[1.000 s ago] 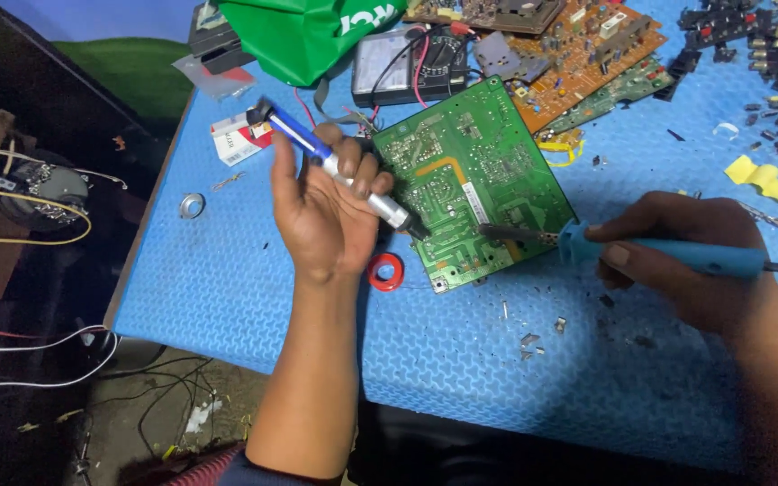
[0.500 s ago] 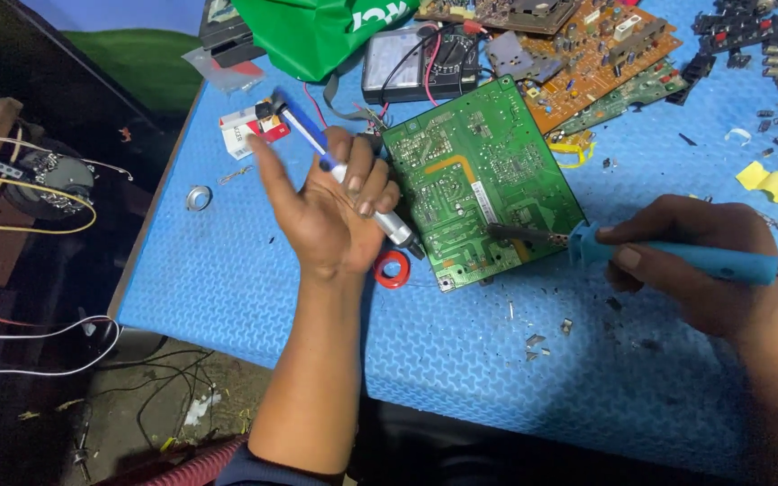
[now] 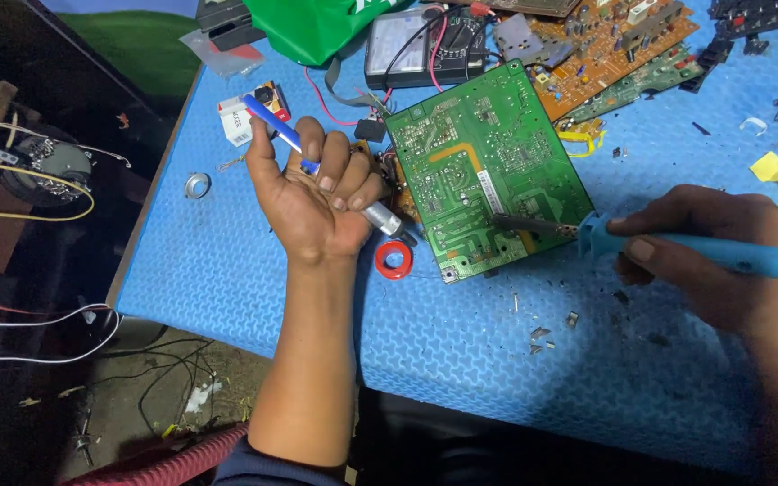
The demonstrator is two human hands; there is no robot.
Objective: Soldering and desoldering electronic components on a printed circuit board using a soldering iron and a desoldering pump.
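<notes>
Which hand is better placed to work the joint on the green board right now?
Right. The right hand holds the blue soldering iron with its tip on the green circuit board. The left hand holds the desoldering pump, its nozzle off the board's edge.

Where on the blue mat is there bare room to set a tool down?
Bare mat lies left of the left hand, below the metal ring, and along the near edge between the forearms. The far side around the green board and orange board is crowded.

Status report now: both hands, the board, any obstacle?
Left hand grips desoldering pump, palm up. Right hand holds soldering iron, tip on green circuit board. Red ring beside board; nothing blocking.
</notes>
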